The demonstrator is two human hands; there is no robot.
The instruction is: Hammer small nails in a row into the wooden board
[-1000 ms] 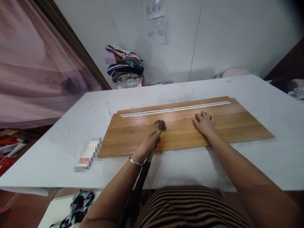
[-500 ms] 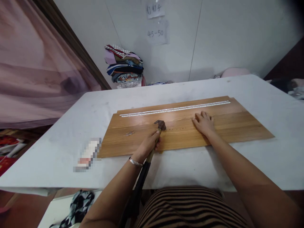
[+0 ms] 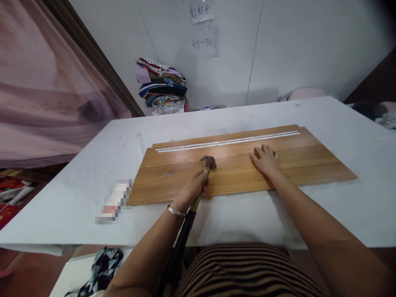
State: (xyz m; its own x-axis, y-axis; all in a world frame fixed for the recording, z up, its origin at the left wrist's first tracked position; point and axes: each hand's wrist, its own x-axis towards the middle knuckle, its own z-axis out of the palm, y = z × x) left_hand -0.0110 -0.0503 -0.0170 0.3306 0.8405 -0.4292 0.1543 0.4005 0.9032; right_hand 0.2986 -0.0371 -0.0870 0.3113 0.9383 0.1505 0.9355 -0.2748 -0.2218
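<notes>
My left hand [image 3: 194,186] is wrapped round the upper shaft of a claw hammer [image 3: 208,161], close below its rusty head. The hammer's black grip runs back toward my body. Its head rests on or just over a wood-grain board [image 3: 291,159]. My right hand [image 3: 265,159] lies on the board with the fingers spread, holding nothing. Between the hammer head and that hand runs a row of small dark dots [image 3: 229,168], too small to make out clearly. Several loose nails [image 3: 168,173] lie in a little heap on the left part of the board.
Two white strips [image 3: 229,141] run along the board's far side. The board lies on a white-covered table [image 3: 247,218]. A blurred-out flat object [image 3: 114,202] sits left of the board. Folded clothes [image 3: 162,84] are stacked by the wall, and a pink curtain [image 3: 55,82] hangs at left.
</notes>
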